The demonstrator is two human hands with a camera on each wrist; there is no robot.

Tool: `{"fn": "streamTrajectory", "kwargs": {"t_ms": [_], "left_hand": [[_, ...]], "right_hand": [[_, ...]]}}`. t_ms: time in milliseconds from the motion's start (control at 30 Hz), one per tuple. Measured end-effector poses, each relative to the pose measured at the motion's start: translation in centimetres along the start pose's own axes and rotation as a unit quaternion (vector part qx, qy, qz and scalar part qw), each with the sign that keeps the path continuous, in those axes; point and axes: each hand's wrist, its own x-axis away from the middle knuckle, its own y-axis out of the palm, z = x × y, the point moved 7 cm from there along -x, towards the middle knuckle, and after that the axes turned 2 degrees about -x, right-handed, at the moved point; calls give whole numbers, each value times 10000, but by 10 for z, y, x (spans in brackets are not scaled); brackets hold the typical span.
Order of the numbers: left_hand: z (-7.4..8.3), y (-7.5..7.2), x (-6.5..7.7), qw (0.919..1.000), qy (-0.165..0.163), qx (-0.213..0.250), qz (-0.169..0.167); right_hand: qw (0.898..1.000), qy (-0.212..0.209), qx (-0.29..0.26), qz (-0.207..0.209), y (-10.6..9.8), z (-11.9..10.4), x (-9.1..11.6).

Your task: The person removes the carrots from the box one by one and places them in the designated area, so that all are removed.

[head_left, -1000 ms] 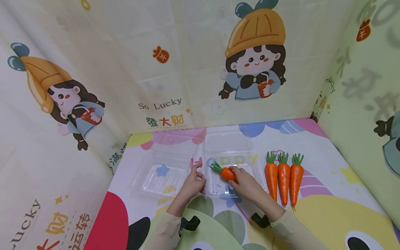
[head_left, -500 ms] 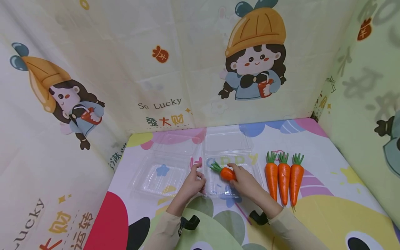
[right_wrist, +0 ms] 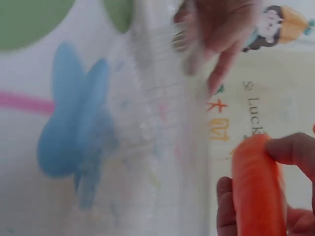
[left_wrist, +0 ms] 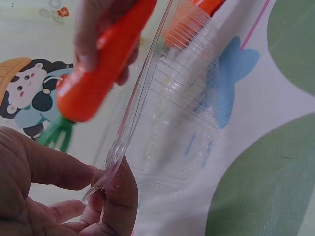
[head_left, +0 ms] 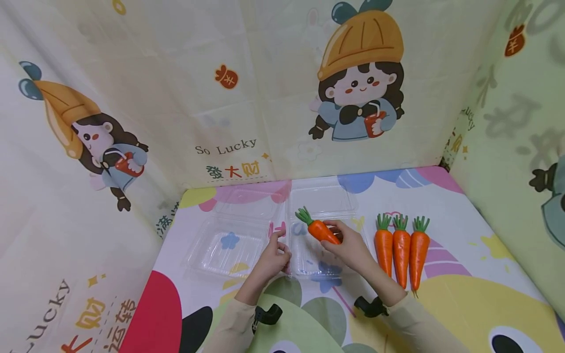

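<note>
My right hand grips an orange toy carrot with green leaves, leaning toward the upper left. It is held above the base of the right-hand clear plastic box, whose lid is folded back behind it. My left hand is at that box's left side. Up close in the left wrist view, the thumb and a finger of the left hand pinch the rim. Part of the carrot shows between thumb and fingers in the right wrist view; its leaves are out of that frame.
A second clear plastic box, lid folded back, lies to the left. Right of the boxes, three more carrots lie side by side, leaves away from me. A printed cloth covers the table, and curtains rise behind and at both sides.
The right hand has raised the carrot out of the right-hand box, so more of its body shows. The left hand has kept its place at the rim.
</note>
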Motion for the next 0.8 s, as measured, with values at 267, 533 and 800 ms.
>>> {"fn": "streamTrajectory", "kwargs": {"t_ms": [267,533,800], "left_hand": [[1,-1,1,9999,90,-34,33],[0,0,0,10000,-6,5,18],[4,0,3,10000,60,18,21]], "right_hand": [[9817,1017,-1593,-226,-12,11,-2],[9255,1563,-3383,-670,-6,18,2],[6981,2005,-6679,-1622,4,10,11]]}}
